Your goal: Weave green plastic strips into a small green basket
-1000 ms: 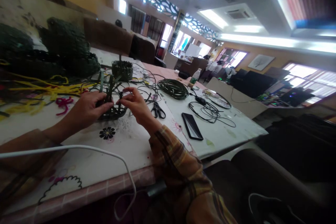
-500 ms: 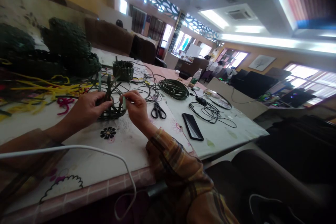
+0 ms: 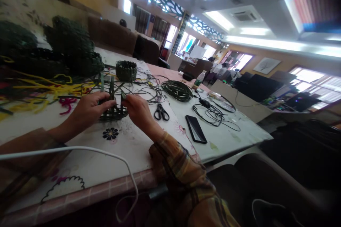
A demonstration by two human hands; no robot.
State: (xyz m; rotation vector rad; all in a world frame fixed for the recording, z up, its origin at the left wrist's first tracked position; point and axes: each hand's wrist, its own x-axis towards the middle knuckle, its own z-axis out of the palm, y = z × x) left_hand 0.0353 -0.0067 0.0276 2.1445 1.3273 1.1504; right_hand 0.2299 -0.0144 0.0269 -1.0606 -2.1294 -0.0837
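A large room with orange walls and bright ceiling panels was seen behind a white counter (image 3: 138, 152) patterned with flowers. At its far left, dark green woven pieces (image 3: 71, 48) were piled, with yellow strands (image 3: 39, 88) spread before them. The left hand (image 3: 89, 110) was closed on the left side of a half-woven green basket base (image 3: 113, 112), which rested on the counter between both hands, its loose strips standing upright. The right hand (image 3: 137, 110) was pinched shut on one of those strips at the base's right edge. A small finished green basket (image 3: 126, 70) was set farther back. To the right, scissors (image 3: 161, 112) were laid just beside the right hand, then a coil of green strip (image 3: 177, 90), a black phone (image 3: 196, 129) and black cables (image 3: 214, 113).
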